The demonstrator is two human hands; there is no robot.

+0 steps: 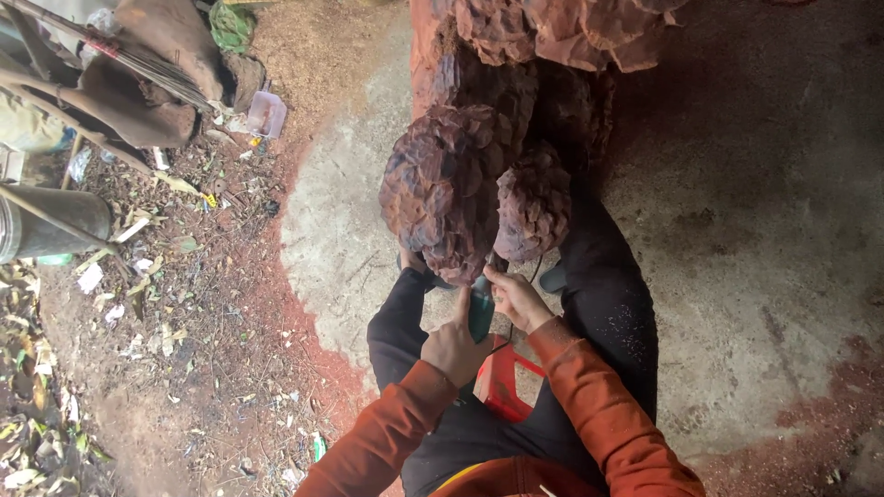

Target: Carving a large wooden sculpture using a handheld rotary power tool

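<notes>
Gripped in both hands, a slim teal-bodied handheld power tool is shown pointing away from the body, its long axis running from the lap up toward a reddish-brown carved wooden sculpture of overlapping scale-like petals. The left hand is clenched around the rear of the tool body, and the right hand is wrapped around its front end, so the right hand lies nearer to the carving. The tip of the tool meets the lower edge of the large rounded lobe, directly ahead of and just above the hands; whether the tip itself touches the wood cannot be told, since it is hidden by the fingers. Two rounded lobes are counted at the near end of the carving, a larger one to the left and a smaller one to the right, with further carved masses behind them. One red plastic stool is seen beneath the hands, between the dark-trousered legs. One tool and two hands are counted. Leaf litter and a dark cylindrical metal pipe lie well apart to the left, on the dusty ground.
</notes>
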